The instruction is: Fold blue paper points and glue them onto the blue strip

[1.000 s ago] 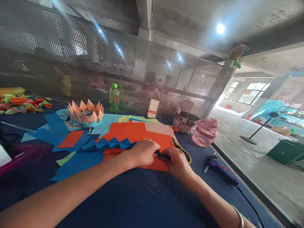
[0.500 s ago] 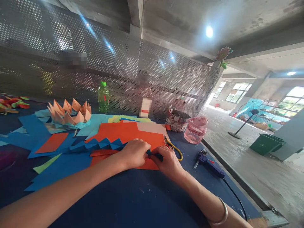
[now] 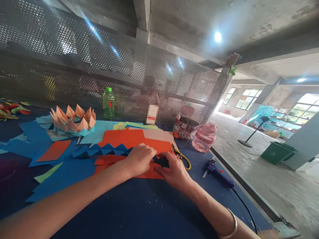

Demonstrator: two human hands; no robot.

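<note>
Beside yellow-handled scissors (image 3: 183,161), right hand (image 3: 173,174) (bare)

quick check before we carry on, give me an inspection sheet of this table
surface: dark blue table, paper scraps scattered on it
job's things: orange paper sheet under both hands, blue pleated paper strip beside them, dark blue paper end between the hands
clutter: yellow-handled scissors, glue gun, pink plastic jar, woven basket, green bottle, folded paper lotus
hands: left hand on the orange paper sheet; right hand spread beside the dark blue paper end
cables: black cord leads from the glue gun toward the table's edge
surroundings: perforated metal screen, person behind it, standing fan, green bin
</note>
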